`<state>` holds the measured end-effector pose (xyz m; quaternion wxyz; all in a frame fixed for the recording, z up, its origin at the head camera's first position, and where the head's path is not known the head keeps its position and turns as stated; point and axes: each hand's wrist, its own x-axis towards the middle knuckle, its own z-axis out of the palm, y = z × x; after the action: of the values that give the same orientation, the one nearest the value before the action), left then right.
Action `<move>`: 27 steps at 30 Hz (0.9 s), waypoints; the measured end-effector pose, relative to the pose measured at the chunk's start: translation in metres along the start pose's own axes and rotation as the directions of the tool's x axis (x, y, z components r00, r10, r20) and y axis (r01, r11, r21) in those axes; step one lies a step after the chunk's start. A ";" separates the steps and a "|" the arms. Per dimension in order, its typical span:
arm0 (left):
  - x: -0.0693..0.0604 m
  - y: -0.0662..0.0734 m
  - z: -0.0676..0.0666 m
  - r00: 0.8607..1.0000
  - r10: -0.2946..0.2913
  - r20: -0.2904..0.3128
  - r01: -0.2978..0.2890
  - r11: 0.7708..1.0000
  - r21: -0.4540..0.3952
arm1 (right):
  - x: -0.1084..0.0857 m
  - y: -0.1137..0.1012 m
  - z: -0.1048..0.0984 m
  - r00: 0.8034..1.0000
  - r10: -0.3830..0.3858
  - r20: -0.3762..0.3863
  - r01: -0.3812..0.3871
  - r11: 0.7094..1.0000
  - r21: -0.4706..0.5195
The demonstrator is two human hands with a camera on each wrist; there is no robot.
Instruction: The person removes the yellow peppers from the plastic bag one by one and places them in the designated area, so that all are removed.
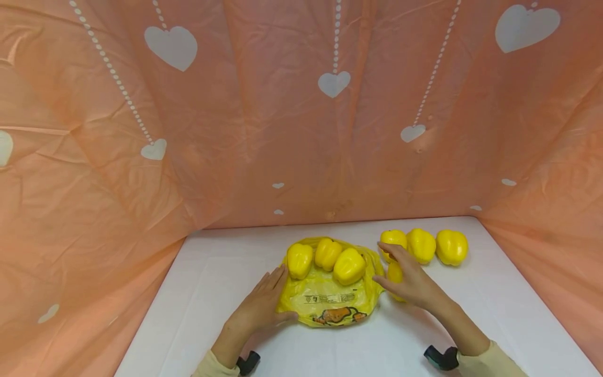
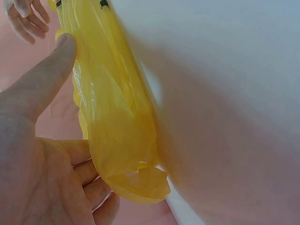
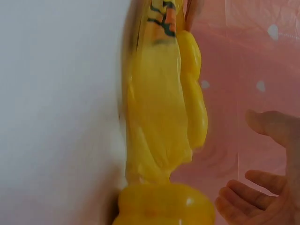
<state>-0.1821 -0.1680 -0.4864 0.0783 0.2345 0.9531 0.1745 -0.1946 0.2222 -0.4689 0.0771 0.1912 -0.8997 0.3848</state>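
A yellow plastic bag (image 1: 325,293) with printed text and an orange picture lies flat on the table. Three yellow bell peppers (image 1: 349,266) sit on its far half. My left hand (image 1: 264,301) is at the bag's left edge, fingers extended; in the left wrist view its thumb (image 2: 51,70) lies against the yellow plastic and its other fingers are partly behind it. My right hand (image 1: 410,277) hovers with spread fingers by another yellow bell pepper (image 1: 394,272), which it partly hides, just right of the bag. In the right wrist view, that pepper (image 3: 164,204) appears apart from the fingers.
Three more yellow bell peppers (image 1: 451,247) stand in a row at the table's back right, the leftmost partly behind my right hand. The white table (image 1: 202,298) is enclosed at the back and sides by a pink curtain (image 1: 292,131) with white hearts.
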 end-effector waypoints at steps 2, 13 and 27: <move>0.000 0.000 0.000 1.000 0.003 -0.002 -0.003 1.000 0.004 | 0.002 -0.002 0.004 1.000 -0.023 -0.003 0.023 1.000 -0.004; 0.001 -0.001 0.001 1.000 0.008 -0.008 -0.008 1.000 0.015 | 0.009 -0.014 0.025 0.996 0.073 0.046 -0.074 0.997 0.022; 0.001 -0.002 0.001 1.000 0.004 0.003 -0.004 1.000 0.002 | 0.011 -0.021 0.040 0.997 0.079 0.028 -0.079 0.997 0.013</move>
<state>-0.1831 -0.1685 -0.4882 0.0790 0.2366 0.9527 0.1735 -0.1958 0.1776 -0.4795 0.0483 0.1613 -0.9048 0.3912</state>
